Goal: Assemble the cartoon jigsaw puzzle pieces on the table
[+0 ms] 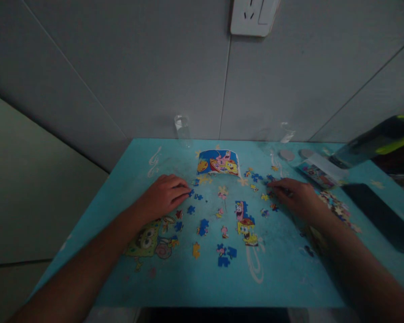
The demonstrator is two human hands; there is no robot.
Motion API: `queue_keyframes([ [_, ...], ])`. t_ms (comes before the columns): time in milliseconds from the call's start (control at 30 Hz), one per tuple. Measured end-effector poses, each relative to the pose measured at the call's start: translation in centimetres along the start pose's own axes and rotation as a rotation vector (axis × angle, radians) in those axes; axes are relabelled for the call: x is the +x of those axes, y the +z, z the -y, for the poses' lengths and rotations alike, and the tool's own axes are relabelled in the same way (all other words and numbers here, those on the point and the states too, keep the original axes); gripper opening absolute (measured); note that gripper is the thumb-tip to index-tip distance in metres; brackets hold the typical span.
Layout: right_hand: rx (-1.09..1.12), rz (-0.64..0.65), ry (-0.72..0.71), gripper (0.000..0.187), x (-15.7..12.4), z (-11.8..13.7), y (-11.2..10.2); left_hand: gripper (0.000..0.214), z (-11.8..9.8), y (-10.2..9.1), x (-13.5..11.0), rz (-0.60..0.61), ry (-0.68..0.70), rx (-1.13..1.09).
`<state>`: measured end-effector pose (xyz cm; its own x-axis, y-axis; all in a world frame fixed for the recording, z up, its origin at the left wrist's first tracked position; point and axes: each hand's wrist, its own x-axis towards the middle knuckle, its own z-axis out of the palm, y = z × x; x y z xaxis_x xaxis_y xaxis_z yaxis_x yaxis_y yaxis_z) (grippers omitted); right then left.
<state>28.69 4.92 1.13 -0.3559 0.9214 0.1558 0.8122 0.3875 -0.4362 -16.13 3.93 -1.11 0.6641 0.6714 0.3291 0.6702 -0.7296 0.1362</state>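
My left hand (164, 195) rests at the left of the scattered pieces, thumb and fingertips closed on a small blue puzzle piece (191, 193). My right hand (298, 197) reaches over the pieces on the right, fingers stretched out, its fingertips by a blue piece (270, 177). Between the hands lies a joined cartoon section (245, 224) with a pink and a yellow figure. A blue cluster (203, 227) and several blue pieces (224, 261) lie nearer me. Behind them is a curled picture sheet (218, 162) with a similar cartoon scene.
The turquoise table (121, 278) meets a grey wall. A clear container (183, 131) stands at the back, with round lids (287, 155) farther right. To the right lie a bottle (366, 141), a packet (318, 172), a piece pile (338, 208) and a dark phone-like slab (382, 215).
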Motion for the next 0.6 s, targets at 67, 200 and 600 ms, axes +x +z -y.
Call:
queue_keyframes([
  [67, 0.006, -0.004, -0.001, 0.03, 0.0, -0.2, 0.1, 0.019, 0.0, -0.3, 0.0, -0.004, -0.003, 0.004],
  [200, -0.02, -0.005, 0.002, 0.031, -0.1, -0.6, 0.1, 0.019, 0.6, -1.5, -0.2, -0.028, -0.019, 0.066],
  [600, -0.06, -0.005, 0.01, 0.032, -0.1, -0.2, -0.1, 0.023, 3.3, -3.1, -1.1, -0.061, -0.135, 0.202],
])
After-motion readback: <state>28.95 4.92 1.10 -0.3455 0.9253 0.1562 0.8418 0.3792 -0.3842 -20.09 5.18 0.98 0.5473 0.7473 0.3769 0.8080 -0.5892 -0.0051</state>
